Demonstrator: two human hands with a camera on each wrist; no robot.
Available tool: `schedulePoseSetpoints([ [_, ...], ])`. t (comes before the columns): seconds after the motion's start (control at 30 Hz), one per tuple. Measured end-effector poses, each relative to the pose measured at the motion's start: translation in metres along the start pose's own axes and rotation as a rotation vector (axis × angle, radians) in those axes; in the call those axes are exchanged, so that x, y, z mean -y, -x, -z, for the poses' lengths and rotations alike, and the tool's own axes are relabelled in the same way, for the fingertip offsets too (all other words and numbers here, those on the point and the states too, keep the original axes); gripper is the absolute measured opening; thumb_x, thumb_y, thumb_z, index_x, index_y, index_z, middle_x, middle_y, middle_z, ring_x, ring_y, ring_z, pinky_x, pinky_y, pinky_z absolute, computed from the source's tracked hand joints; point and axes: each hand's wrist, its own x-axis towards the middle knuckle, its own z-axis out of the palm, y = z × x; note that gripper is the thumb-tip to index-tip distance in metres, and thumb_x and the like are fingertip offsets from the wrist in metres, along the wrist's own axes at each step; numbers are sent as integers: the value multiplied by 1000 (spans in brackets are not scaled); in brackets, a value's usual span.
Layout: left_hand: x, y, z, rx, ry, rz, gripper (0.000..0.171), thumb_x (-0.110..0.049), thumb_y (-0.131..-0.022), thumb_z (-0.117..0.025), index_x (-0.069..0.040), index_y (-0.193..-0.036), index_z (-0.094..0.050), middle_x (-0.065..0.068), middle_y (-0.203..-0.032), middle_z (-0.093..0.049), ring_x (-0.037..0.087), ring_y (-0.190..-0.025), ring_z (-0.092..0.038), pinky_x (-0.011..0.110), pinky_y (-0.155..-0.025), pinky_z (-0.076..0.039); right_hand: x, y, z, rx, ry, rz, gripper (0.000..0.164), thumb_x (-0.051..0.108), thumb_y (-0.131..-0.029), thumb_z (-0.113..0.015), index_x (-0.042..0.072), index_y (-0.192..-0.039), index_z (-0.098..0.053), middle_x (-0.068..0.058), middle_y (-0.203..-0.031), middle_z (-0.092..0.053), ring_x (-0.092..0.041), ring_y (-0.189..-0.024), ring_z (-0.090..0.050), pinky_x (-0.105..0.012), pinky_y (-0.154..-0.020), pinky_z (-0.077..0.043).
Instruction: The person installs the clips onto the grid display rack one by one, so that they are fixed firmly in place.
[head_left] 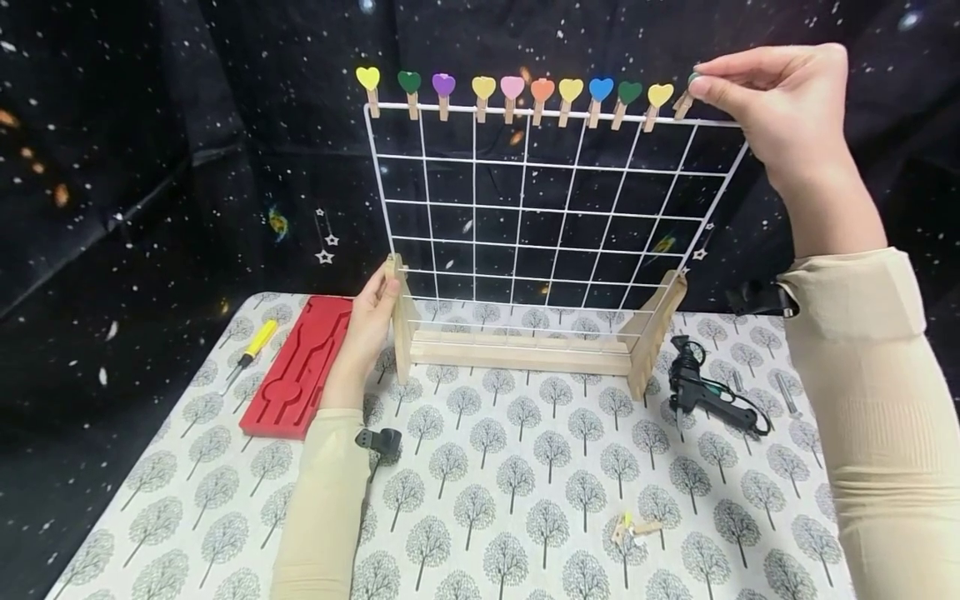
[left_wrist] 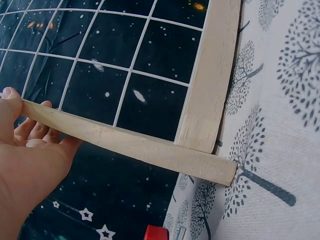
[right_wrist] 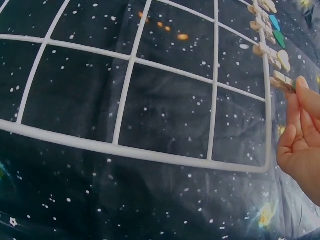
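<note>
A white wire grid [head_left: 474, 159] stands in a wooden stand [head_left: 517, 354]. Along its top wire sits a row of small wooden clothespins with coloured hearts, among them a pink one [head_left: 512, 87] and a blue one [head_left: 601, 89]. At the right end of that row, my right hand [head_left: 806, 108] pinches a clothespin with a green heart [right_wrist: 282, 81] between thumb and fingertips, its jaws at the top wire. Most of its heart is hidden by the fingers. Lower down, my left hand [left_wrist: 35, 165] grips the upper end of the stand's left upright [left_wrist: 135, 146], thumb on one side and fingers behind.
Left of the stand lie a red moulded tray [head_left: 281, 375] and a yellow-handled screwdriver [head_left: 258, 340]. A black glue gun [head_left: 712, 396] with its cord lies to the right, beside clear sticks [head_left: 787, 393]. Small clothespins [head_left: 643, 528] rest on the tree-patterned cloth in front.
</note>
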Motion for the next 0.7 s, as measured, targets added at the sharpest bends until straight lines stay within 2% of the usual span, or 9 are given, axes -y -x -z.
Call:
schedulePoseSetpoints([
  [0.07,0,0,0,-4,3,7,49,-38,-87,-44,-28,-134,-33,0,-137,-35,12,-124,-32,33,-104,-24,0,0,0,11,25,-10,21,17,-64,-74,7,-83,-71,8,-74,-67,-7,-71,-57,-16,-56,-37],
  [0.17,0,-1,1,3,4,8,49,-37,-87,-44,-27,-134,-32,1,-137,-34,12,-124,-31,33,-104,-24,0,0,-1,28,119,-19,22,21,-66,-73,9,-85,-71,14,-71,-65,-6,-67,-52,-20,-50,-29],
  [0.33,0,-1,0,13,-5,-16,49,-35,-88,-43,-25,-135,-31,3,-137,-35,13,-125,-31,34,-105,-23,-3,2,0,31,242,-15,22,25,-69,-71,13,-88,-71,20,-67,-61,-5,-65,-47,-23,-49,-24],
  [0.5,0,-1,0,22,-1,-27,49,-35,-88,-43,-25,-135,-31,3,-137,-35,13,-125,-30,35,-105,-23,-3,1,0,36,266,-5,22,25,-69,-71,13,-88,-71,21,-69,-62,-5,-65,-47,-23,-49,-24],
  [0.7,-1,1,0,7,-3,-3,50,-37,-87,-43,-26,-134,-31,0,-138,-33,12,-124,-32,33,-104,-25,-3,1,-3,37,280,25,22,26,-72,-70,12,-89,-71,20,-66,-60,-6,-60,-44,-22,-50,-26],
])
